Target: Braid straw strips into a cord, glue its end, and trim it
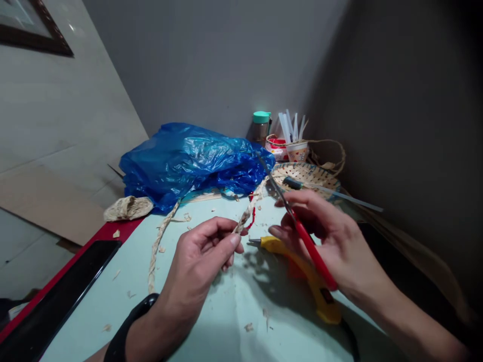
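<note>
My left hand (204, 251) pinches a pale braided straw cord (247, 213) between thumb and fingers; a red thread hangs from the braid. My right hand (332, 241) grips scissors with red handles (313, 251), the grey blades (271, 181) pointing up and away past the braid's far end. A second length of braid (158, 241) lies on the pale green table top (211, 311) left of my left hand. A yellow glue gun (302, 274) lies on the table under my right hand.
A crumpled blue plastic bag (188, 161) sits at the back. A woven basket tray (305, 173), a cup of white sticks (296, 146) and a green-lidded jar (261, 125) stand by the wall. A straw bundle (128, 207) and a black phone (56, 296) lie at the left.
</note>
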Available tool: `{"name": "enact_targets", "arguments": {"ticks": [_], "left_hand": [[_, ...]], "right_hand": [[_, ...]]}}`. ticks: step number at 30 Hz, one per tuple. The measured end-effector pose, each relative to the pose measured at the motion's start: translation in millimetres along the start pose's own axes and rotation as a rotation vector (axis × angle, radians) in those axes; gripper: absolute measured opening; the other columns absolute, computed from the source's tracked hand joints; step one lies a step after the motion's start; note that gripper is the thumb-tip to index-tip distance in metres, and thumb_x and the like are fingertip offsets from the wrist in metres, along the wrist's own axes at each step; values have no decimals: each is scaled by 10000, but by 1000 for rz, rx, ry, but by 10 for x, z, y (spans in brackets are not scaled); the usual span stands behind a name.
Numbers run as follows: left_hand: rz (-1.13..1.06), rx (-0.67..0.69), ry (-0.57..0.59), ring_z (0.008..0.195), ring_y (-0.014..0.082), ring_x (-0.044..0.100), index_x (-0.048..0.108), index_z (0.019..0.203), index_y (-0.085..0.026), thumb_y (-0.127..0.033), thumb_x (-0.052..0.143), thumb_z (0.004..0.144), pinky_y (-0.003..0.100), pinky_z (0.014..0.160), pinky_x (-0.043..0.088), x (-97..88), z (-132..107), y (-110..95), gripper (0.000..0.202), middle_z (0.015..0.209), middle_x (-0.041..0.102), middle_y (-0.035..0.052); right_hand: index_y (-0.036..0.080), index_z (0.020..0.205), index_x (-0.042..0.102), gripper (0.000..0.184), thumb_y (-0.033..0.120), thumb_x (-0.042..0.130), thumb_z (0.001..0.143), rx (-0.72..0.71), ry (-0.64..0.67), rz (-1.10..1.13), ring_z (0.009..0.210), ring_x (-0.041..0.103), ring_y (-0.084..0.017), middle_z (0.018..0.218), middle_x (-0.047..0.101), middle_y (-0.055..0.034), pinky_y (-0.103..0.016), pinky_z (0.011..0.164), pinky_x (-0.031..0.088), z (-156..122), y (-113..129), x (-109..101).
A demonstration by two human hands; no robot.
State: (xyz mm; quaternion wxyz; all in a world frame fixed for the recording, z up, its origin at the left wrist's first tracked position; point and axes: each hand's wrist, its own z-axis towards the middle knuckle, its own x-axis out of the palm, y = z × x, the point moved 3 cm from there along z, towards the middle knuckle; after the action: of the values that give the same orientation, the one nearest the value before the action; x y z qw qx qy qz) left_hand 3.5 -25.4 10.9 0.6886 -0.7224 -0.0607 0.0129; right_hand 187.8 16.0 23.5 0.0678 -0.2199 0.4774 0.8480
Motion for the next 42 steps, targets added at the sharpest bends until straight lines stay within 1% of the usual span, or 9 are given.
{"name": "enact_targets", "arguments": {"ticks": [4, 8, 12, 16, 19, 21, 24, 28, 42], "left_hand": [[-49, 34, -70, 609, 99, 494, 738, 921, -163, -240, 735, 763, 207, 562, 379, -30, 19, -17, 176, 689, 643, 5], [-68, 73, -146, 631, 111, 516, 784, 857, -184, -195, 743, 723, 228, 591, 397, -30, 16, -50, 141, 738, 672, 10], [10, 103, -100, 701, 131, 537, 802, 843, -206, -191, 725, 739, 229, 603, 398, -38, 39, -55, 130, 799, 691, 23], [12, 166, -60, 725, 136, 555, 809, 832, -216, -194, 711, 760, 231, 622, 412, -61, 56, -39, 123, 840, 694, 35], [-11, 158, -58, 699, 125, 542, 808, 889, -239, -200, 710, 771, 229, 609, 411, -54, 50, -45, 159, 828, 678, 25], [5, 151, -72, 701, 128, 539, 810, 864, -236, -190, 713, 765, 233, 606, 411, -46, 43, -64, 147, 816, 672, 25], [50, 160, -93, 760, 146, 563, 812, 837, -231, -160, 707, 761, 241, 652, 421, -42, 35, -88, 148, 815, 681, 29], [52, 164, -76, 816, 152, 580, 809, 879, -257, -168, 701, 783, 244, 704, 427, -46, 41, -69, 170, 836, 684, 16], [56, 209, -42, 673, 103, 455, 793, 825, -233, -175, 676, 816, 236, 588, 349, -40, 46, 0, 131, 727, 580, -12]], "right_hand": [[222, 1020, 549, 242, 192, 632, 794, -214, 51, -349, 673, 527, -154, 806, 571, -3, -277, 600, 426, -41, 58, 38], [195, 1049, 530, 307, 131, 544, 749, -327, 81, -531, 755, 536, -206, 832, 576, -44, -311, 620, 427, -59, 46, 98], [171, 1137, 520, 375, 152, 543, 763, -404, 78, -655, 753, 537, -220, 857, 578, -66, -326, 620, 449, -57, 19, 107], [155, 1154, 515, 367, 167, 543, 788, -455, 20, -676, 745, 543, -217, 854, 582, -73, -323, 616, 460, -45, 22, 59], [163, 1132, 519, 348, 165, 549, 786, -421, 46, -687, 771, 548, -224, 857, 581, -69, -335, 635, 467, -31, 9, 44], [162, 1133, 524, 339, 171, 541, 794, -415, 67, -702, 790, 556, -233, 862, 584, -72, -347, 645, 477, -28, 8, 47], [150, 1155, 537, 339, 185, 523, 818, -447, 64, -740, 773, 567, -238, 866, 590, -85, -348, 620, 484, -34, 18, 56], [147, 1169, 552, 344, 186, 535, 828, -492, 55, -791, 715, 586, -228, 843, 603, -81, -328, 567, 470, -62, 12, 69], [146, 1172, 565, 304, 176, 500, 877, -570, -31, -848, 649, 616, -189, 824, 647, -56, -291, 526, 434, -82, -22, 41]]}}
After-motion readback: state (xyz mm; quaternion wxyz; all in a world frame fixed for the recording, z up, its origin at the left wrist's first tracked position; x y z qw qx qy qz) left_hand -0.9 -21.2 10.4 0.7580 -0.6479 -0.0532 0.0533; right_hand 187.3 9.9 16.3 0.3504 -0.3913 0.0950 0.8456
